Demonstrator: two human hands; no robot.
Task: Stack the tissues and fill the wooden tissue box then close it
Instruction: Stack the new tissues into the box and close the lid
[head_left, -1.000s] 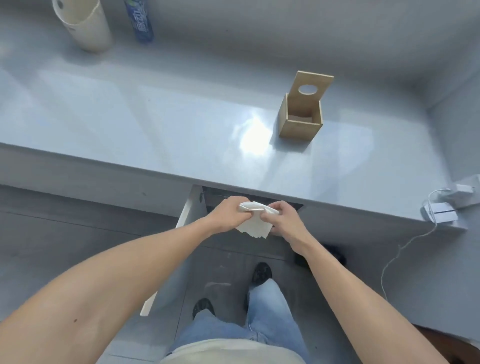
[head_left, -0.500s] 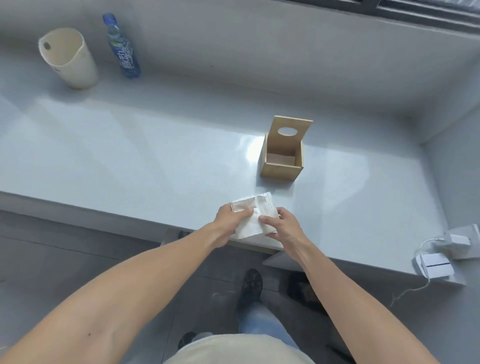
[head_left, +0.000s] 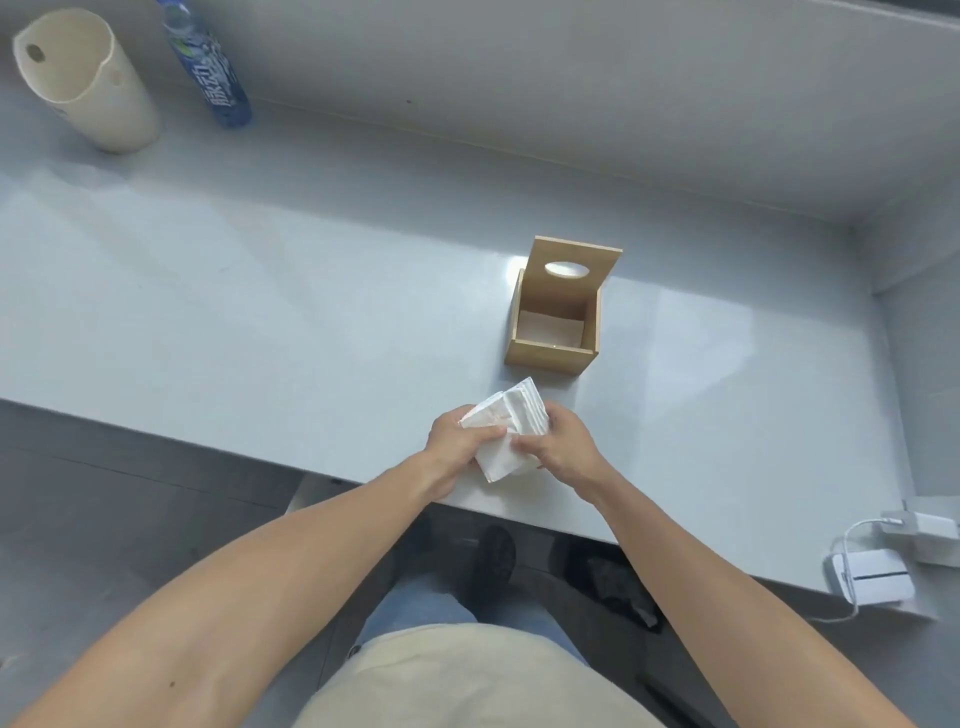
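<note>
A stack of white tissues (head_left: 511, 431) is held over the near edge of the grey counter (head_left: 260, 322). My left hand (head_left: 457, 441) grips the stack's left side and my right hand (head_left: 558, 447) grips its right side. The wooden tissue box (head_left: 555, 332) stands on the counter just beyond my hands. Its lid (head_left: 571, 273), with an oval slot, is tipped up at the back. The box's inside looks pale, and I cannot tell what is in it.
A cream cylindrical holder (head_left: 85, 78) and a blue water bottle (head_left: 210, 65) stand at the back left by the wall. White chargers with a cable (head_left: 872, 571) lie at the counter's right front corner. A side wall bounds the right end.
Both hands lifted the tissue stack from below the counter edge up onto the counter, closer to the wooden box. The camera view tilted up and moved nearer.
</note>
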